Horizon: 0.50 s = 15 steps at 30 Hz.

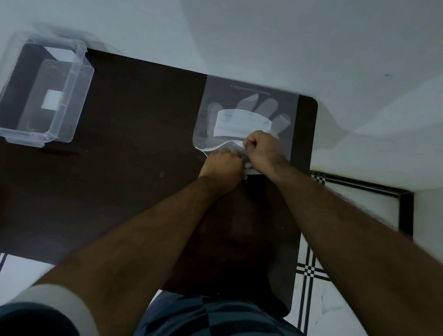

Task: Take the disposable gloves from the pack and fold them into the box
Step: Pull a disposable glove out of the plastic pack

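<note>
A flat clear pack of disposable gloves point(246, 108), printed with a hand outline and a white label, lies at the far right of the dark table point(126, 144). My left hand point(221, 168) and my right hand point(262, 151) are both closed on the pack's near edge, side by side, and that edge is lifted and curled. Whether a glove is out of the pack is hidden by my fingers. The clear plastic box point(39, 92) stands open at the table's far left corner.
A pale wall runs behind the table. White floor tiles with black checked lines show at the right and lower left. The table's right edge is close to my right forearm.
</note>
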Available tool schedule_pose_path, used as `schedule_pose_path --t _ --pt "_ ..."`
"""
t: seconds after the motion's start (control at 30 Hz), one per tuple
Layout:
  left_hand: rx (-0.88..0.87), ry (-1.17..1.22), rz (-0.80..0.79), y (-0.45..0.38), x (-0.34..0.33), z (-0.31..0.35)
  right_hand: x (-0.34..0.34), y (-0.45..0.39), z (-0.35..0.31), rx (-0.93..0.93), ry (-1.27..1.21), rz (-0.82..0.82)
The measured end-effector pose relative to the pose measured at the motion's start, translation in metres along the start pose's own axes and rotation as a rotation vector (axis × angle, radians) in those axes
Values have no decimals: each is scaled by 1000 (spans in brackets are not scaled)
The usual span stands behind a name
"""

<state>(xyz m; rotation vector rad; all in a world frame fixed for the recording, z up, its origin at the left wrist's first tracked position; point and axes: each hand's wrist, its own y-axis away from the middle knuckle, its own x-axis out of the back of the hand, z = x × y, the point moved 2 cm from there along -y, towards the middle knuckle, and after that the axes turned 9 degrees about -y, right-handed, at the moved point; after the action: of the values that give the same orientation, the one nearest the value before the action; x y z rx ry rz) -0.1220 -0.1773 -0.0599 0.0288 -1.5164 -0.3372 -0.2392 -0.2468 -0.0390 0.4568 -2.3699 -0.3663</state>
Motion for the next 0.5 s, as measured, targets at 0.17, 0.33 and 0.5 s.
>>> schedule_pose_path --t 0.17,0.33,0.5 --pt "61 127 42 1 -2 -3 -2 -2 1 -7 -5 -11" --pt "147 210 77 4 -2 0 -3 -1 5 -10 -4 -48" --pt "119 182 147 10 0 3 -4 1 9 14 7 -37"
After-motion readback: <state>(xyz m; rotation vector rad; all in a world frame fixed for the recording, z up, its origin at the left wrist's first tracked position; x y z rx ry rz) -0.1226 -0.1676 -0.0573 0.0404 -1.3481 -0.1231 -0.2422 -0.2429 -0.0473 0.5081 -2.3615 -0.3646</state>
